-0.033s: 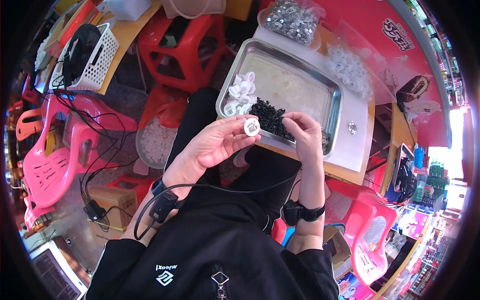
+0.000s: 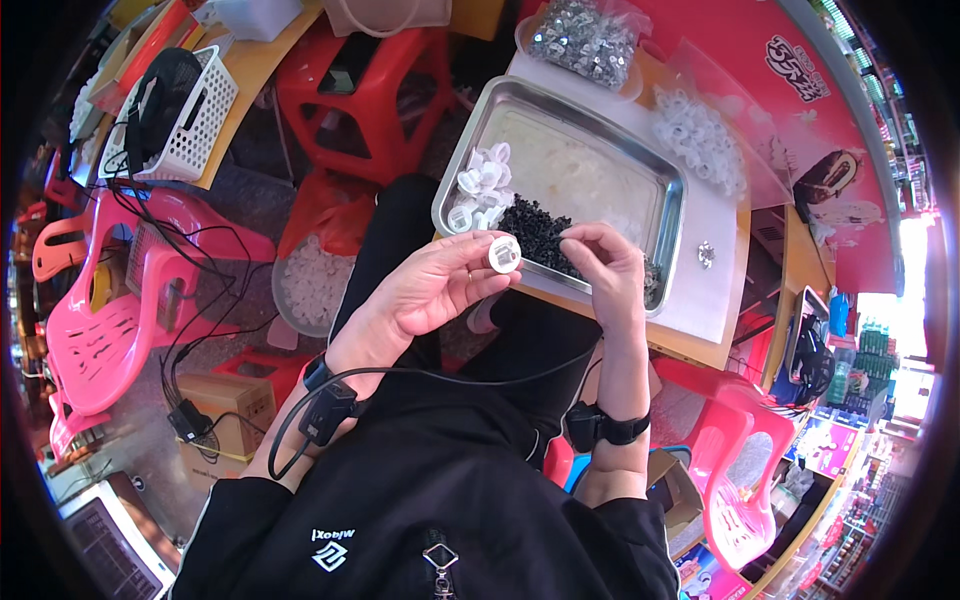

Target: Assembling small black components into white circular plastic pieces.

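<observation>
one head-worn fisheye view looks steeply down from close above the steel tray, facing the bench ahead; the wearer's lap sits below the tray, edges bending outward.

1. A wooden table is standing in front of the person, with a white sheet lying over part of its top.
2. A steel tray is sitting on that sheet, holding a heap of small black parts and a cluster of white caps.
3. A clear bag of white rings is lying on the table just beyond the tray.
4. A container of shiny metal pieces is resting at the table's far edge.
5. A single small metal piece is lying on the sheet beside the tray.
</observation>
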The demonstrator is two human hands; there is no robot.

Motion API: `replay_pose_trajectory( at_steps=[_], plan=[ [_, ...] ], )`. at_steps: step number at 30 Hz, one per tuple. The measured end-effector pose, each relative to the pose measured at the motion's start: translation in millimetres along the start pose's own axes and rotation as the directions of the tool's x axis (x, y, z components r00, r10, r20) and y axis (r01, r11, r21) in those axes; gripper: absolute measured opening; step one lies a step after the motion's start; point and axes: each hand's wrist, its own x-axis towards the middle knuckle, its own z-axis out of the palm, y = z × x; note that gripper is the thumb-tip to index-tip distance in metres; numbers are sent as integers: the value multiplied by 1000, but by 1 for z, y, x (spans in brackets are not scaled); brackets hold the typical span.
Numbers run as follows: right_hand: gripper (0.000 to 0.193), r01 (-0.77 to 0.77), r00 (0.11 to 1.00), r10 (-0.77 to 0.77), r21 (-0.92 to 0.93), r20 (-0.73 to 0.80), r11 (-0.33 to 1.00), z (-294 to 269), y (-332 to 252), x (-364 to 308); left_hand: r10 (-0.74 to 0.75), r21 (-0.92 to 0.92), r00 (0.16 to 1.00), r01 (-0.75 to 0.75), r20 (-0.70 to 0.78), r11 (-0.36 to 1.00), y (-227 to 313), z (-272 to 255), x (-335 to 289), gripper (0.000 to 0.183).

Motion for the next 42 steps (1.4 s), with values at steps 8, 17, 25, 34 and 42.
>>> replay_pose_trajectory(
  at_steps=[8,17,25,34,42],
  plan=[
    [13,518,855,-411,-468,318,716,28,-37,-16,-50,64,998,48,46,997,-7,-5,0,26],
    [14,727,671,-567,-573,477,379,32,-43,-15,-32,122,997,24,66,992,-9,-5,-2,25],
    [15,764,615,-586,-582,528,278,34,-38,-16,19,178,1000,-20,9,984,-13,-6,0,21],
    [19,-87,988,103,-140,116,986,38,-23,-24,12,102,999,-15,35,995,-13,-7,5,23],
    [12,-12,999,15,-115,30,993,41,-18,-31,251,344,968,-238,5,908,-16,-5,4,16]
  ],
)
